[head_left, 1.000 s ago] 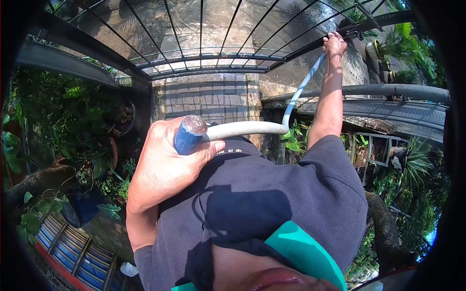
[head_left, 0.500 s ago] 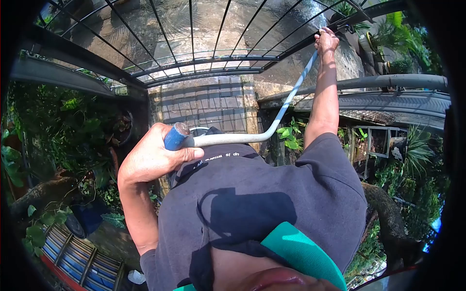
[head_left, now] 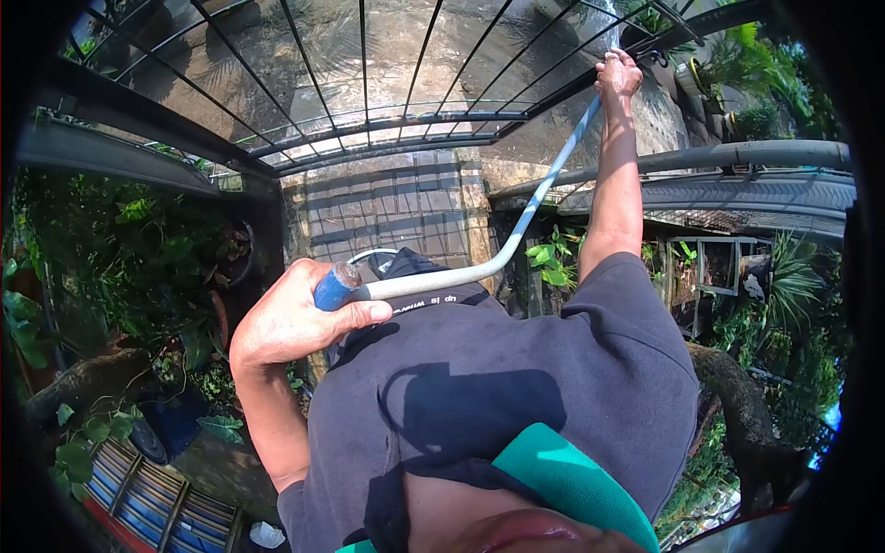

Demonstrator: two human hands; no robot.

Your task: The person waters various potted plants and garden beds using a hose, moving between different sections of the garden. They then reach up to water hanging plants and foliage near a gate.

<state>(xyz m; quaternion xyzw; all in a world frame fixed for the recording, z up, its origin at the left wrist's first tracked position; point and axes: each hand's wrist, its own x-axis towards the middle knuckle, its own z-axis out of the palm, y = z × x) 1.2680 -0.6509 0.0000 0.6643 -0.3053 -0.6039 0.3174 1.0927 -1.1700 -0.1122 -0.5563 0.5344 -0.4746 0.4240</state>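
My left hand point(head_left: 293, 315) is wrapped round a blue handle point(head_left: 336, 287) with a rounded brownish end, in front of my waist. A pale blue-grey hose point(head_left: 532, 211) runs from beside that hand across my belly and up to the right. At the far end of my outstretched arm, my right hand point(head_left: 619, 76) is closed on the hose near its tip, close to the gate's top rail. Water point(head_left: 613, 37) sprays away from the hose end, beyond the gate.
A black barred gate point(head_left: 396, 118) stands ahead, over brick paving point(head_left: 387, 207). Metal rails point(head_left: 719, 157) cross at the right. Plants point(head_left: 101, 221) grow at both sides. A blue slatted object point(head_left: 161, 498) lies at the lower left.
My left hand and the blue handle have shifted slightly down and right. The water spray now points more upward in view. My right hand has barely moved.
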